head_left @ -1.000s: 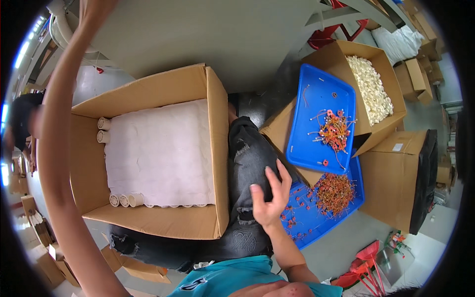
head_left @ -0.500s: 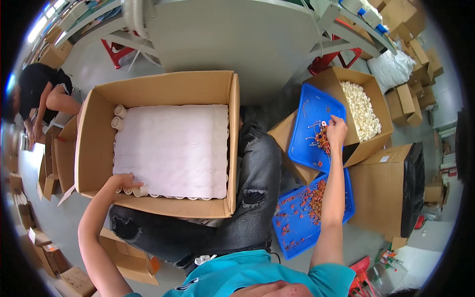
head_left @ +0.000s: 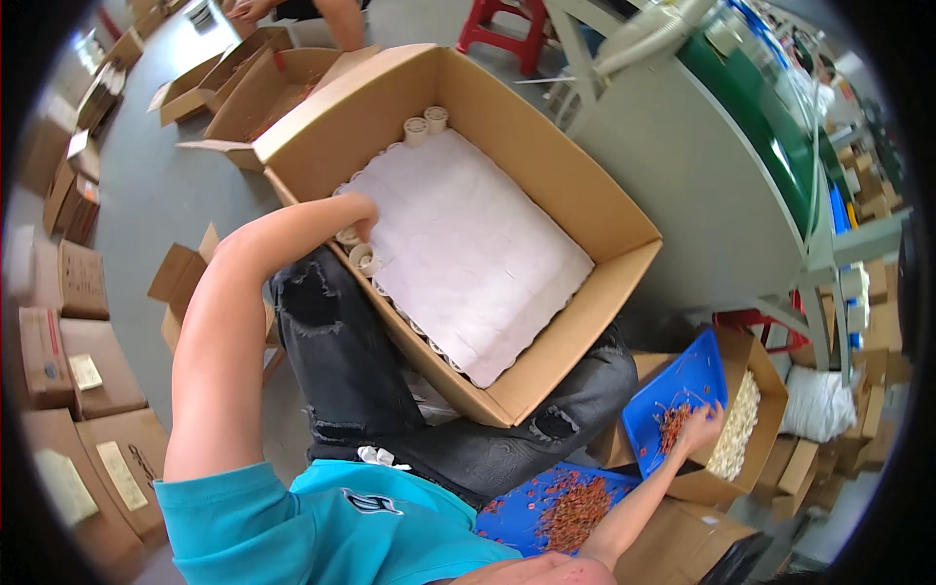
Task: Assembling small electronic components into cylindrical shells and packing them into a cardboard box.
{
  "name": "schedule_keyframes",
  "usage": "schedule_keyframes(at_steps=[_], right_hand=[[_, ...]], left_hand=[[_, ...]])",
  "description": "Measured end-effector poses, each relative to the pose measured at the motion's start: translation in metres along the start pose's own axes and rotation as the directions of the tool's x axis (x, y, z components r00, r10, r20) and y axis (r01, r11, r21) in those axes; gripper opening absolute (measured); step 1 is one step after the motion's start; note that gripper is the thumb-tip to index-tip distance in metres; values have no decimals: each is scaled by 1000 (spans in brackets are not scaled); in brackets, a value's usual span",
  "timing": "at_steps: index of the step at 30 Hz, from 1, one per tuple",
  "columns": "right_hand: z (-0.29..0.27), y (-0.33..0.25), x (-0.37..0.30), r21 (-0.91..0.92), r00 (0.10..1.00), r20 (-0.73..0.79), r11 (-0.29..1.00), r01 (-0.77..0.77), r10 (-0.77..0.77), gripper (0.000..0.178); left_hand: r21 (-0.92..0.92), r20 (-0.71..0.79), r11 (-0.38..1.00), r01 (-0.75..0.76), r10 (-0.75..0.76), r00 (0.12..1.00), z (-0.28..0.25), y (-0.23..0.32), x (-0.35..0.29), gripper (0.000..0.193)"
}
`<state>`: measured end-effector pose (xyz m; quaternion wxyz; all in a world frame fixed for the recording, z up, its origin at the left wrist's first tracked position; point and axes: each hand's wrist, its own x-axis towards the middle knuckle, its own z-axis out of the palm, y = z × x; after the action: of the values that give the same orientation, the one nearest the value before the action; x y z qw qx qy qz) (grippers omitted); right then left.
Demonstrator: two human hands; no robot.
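Observation:
My left hand [head_left: 359, 213] is inside a large open cardboard box [head_left: 604, 216] on my lap. Its fingers curl down beside short white plastic cylinders [head_left: 365, 260] along the box's near-left side; whatever is at the fingertips is hidden. A white sheet [head_left: 478, 249] covers most of the box's contents, and more white cylinders [head_left: 416, 131] stand at the far corner. Far to the right, my right hand [head_left: 700, 426] bends its closed fingers over a tilted blue tray [head_left: 643, 414]. Beside it lies a pile of small red-orange parts with thin wires [head_left: 673, 425].
A lower blue tray [head_left: 497, 534] holds more red-orange parts. Right of my right hand, a carton [head_left: 773, 398] contains cream-white pieces. A grey panel and workbench [head_left: 712, 166] stand beyond the box, with a red stool [head_left: 504, 34]. A person's hand and leg [head_left: 341, 19] show at the top.
The view has swung, so the box looks rotated and the trays sit lower right. My left hand stays by the same box side, slightly raised from the cylinders; my right stays at the upper tray.

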<state>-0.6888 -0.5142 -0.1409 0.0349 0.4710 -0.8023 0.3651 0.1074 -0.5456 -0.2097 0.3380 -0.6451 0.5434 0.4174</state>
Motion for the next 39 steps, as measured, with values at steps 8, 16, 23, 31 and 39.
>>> schedule_keyframes(at_steps=[8, 16, 23, 31, 39], right_hand=[[-85, -124, -56, 184, 930, -338, 959, 215, -143, 26], [-53, -266, -213, 744, 813, 469, 651, -154, -344, 21], [-37, -301, -249, 645, 562, 758, 512, -568, -331, 22], [-30, -328, -246, 614, 458, 785, 426, -665, -416, 22], [-20, -328, -260, 582, 784, 417, 798, 158, -460, 17]], left_hand=[[-656, -610, 115, -746, 501, 614, -33, 73, -149, 59], [-695, -555, -348, -629, 816, 161, 37, 190, -217, 91], [-575, -764, -172, -800, 463, 450, 87, 183, -208, 61], [-685, -675, -209, -698, 542, 500, 87, 171, -202, 42], [-433, -743, -41, -900, 582, 331, 94, 167, -215, 53]])
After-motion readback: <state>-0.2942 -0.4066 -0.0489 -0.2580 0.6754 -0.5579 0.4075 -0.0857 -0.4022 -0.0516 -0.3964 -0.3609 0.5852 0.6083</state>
